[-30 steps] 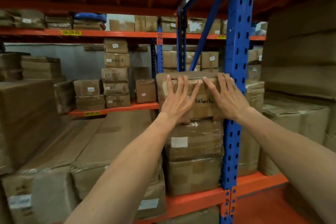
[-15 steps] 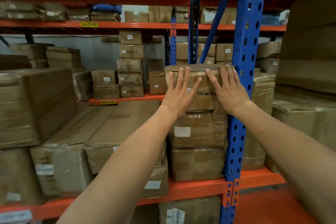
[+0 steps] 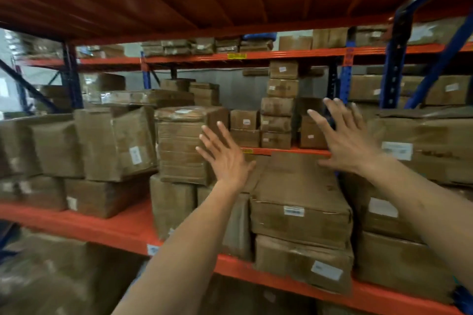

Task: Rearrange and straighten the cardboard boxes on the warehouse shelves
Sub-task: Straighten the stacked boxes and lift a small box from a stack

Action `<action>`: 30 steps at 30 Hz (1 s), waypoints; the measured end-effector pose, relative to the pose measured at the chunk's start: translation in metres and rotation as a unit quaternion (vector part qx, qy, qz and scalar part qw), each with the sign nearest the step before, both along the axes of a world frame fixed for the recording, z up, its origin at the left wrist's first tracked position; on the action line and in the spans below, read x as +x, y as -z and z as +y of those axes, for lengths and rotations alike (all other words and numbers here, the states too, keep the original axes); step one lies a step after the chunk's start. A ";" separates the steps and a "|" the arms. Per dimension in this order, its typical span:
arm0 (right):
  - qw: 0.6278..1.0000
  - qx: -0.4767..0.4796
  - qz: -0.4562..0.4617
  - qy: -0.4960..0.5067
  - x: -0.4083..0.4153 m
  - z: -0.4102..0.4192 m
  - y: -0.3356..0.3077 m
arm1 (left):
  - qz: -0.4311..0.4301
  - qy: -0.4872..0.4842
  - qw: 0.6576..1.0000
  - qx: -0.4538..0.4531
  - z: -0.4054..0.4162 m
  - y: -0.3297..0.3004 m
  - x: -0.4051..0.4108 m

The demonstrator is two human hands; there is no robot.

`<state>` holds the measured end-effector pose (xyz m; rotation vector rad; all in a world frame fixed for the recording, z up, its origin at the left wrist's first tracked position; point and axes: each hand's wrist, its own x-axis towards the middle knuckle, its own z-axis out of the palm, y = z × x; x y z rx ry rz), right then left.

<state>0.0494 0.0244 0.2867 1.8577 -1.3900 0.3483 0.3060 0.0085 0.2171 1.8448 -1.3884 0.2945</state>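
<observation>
Head view, shelf bay at chest height. Both forearms reach forward from the lower edge. The left hand (image 3: 225, 158) is raised with fingers spread and holds nothing; the right hand (image 3: 345, 143) is likewise spread and empty, its palm facing the shelf. Neither hand visibly touches cardboard, though motion blur leaves contact uncertain.

Nearest, on the orange shelf beam (image 3: 107, 227), lies the long flat box (image 3: 299, 192), directly below and between the hands. Its long axis runs front to back, its labelled short end facing the person. It rests on a second flat box (image 3: 302, 261).

Just left stands the squarish wrapped box (image 3: 184, 146), stacked on a lower box and turned slightly off square. Further left, a tilted box (image 3: 117, 143) leans out of line.

Beyond, on the rear shelf, a column of small boxes (image 3: 279, 110) stands upright.

Judgement: the cartons look stiff but dented, the film wrap somewhat slippery, the weight probably moderate. Flat palms on opposite side faces, low near the corners, suit sliding or squaring them.
</observation>
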 end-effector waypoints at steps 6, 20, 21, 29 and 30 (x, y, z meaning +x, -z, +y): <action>0.994 -0.012 0.077 -0.071 0.157 -0.020 -0.002 | 0.224 -0.018 0.974 0.034 -0.008 0.012 0.117; 0.948 -0.028 0.317 -0.017 0.344 -0.056 -0.032 | 0.167 0.069 0.984 0.001 -0.052 0.045 0.162; 0.942 -0.031 0.334 -0.008 0.345 -0.057 -0.035 | 0.137 0.075 0.988 0.002 -0.053 0.044 0.166; 0.955 0.000 0.294 0.038 0.295 -0.059 -0.027 | -0.192 0.172 0.964 -0.063 -0.071 0.024 0.197; 0.965 0.003 0.258 0.040 0.284 -0.056 -0.021 | -0.216 0.189 0.955 -0.074 -0.074 0.020 0.198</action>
